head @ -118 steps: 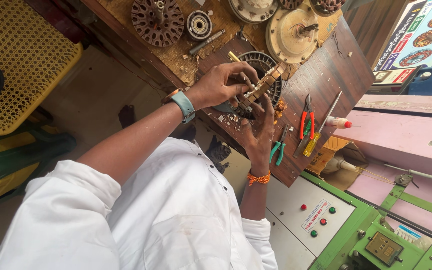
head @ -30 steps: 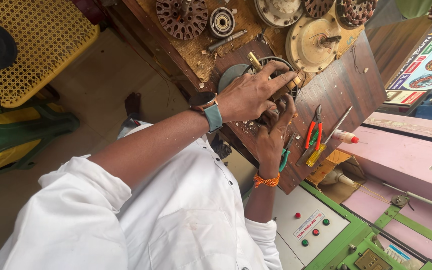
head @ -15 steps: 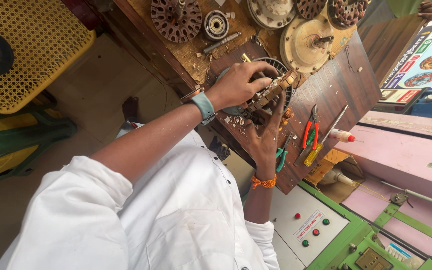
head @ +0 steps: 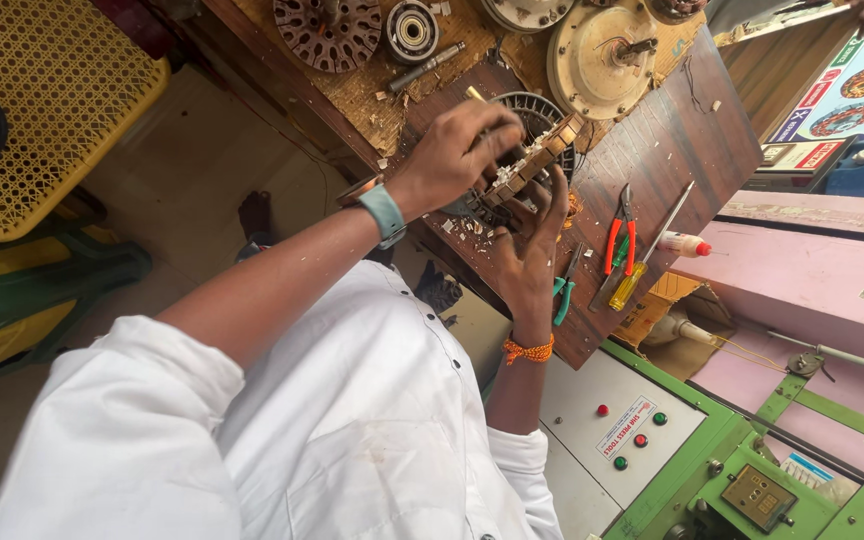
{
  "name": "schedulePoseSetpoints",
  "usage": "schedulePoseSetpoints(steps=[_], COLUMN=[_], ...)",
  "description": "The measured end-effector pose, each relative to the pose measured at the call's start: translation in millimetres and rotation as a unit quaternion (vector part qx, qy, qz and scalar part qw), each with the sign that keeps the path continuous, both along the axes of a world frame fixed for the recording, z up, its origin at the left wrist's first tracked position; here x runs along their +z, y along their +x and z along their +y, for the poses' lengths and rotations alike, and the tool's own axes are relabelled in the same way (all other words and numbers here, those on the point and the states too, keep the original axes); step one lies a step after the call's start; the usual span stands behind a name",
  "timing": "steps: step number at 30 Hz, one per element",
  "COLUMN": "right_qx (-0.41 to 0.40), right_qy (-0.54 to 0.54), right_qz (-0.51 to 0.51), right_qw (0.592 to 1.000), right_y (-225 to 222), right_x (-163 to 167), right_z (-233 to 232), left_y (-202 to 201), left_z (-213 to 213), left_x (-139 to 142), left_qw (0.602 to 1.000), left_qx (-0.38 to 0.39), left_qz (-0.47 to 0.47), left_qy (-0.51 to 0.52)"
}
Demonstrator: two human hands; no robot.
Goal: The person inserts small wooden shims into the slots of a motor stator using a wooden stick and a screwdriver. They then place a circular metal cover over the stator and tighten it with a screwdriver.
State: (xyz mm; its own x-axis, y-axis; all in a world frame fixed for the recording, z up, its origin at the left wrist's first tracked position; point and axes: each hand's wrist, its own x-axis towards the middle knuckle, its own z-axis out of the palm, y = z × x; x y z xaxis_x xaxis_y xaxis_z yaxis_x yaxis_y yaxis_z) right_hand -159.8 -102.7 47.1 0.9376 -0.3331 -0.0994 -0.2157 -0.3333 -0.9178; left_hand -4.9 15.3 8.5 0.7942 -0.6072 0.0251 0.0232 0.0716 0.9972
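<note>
Head view: we look down at two bare hands over a sloping dark brown wooden workboard [head: 672, 130].
Work piece: round grey slotted metal motor stator with pale wedge strips [head: 542, 140], lying mid-board, part hidden by both hands.
Left hand: our left hand [head: 457, 150], teal wristband, fingers curled down tight on the stator's near-left edge; probably pinning it so it cannot slide down the slope. We cannot tell if it also grips a tool.
Right hand: our right hand [head: 527, 255], orange thread at the wrist, comes up from the near side, fingers spread and half open against the stator's underside, cupping it as a brace.
Tools: red-handled pliers [head: 620, 235] and yellow-handled screwdriver [head: 642, 265] lie just right of the hands, within reach; teal-handled cutter [head: 562, 290] near the right wrist.
Far edge: rusty brown slotted rotor disc [head: 327, 30] and cream round motor cover [head: 602, 50], parked well apart from the hands.
Near right: green and white control box with red and green buttons [head: 632, 430].
</note>
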Motion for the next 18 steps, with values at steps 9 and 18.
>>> schedulePoseSetpoints(steps=[9,18], right_qx=[-0.030,-0.013], right_qy=[-0.052,-0.089], right_qz=[0.016,0.055], right_qw=[0.998,0.994], right_y=[6,6], right_x=[6,13], right_z=[7,-1], left_y=[0,2], left_z=[-19,-18], left_x=[-10,-1], left_qw=[0.988,1.000], left_qx=[0.018,-0.019], left_qz=[-0.137,-0.020], left_qy=[-0.075,-0.013])
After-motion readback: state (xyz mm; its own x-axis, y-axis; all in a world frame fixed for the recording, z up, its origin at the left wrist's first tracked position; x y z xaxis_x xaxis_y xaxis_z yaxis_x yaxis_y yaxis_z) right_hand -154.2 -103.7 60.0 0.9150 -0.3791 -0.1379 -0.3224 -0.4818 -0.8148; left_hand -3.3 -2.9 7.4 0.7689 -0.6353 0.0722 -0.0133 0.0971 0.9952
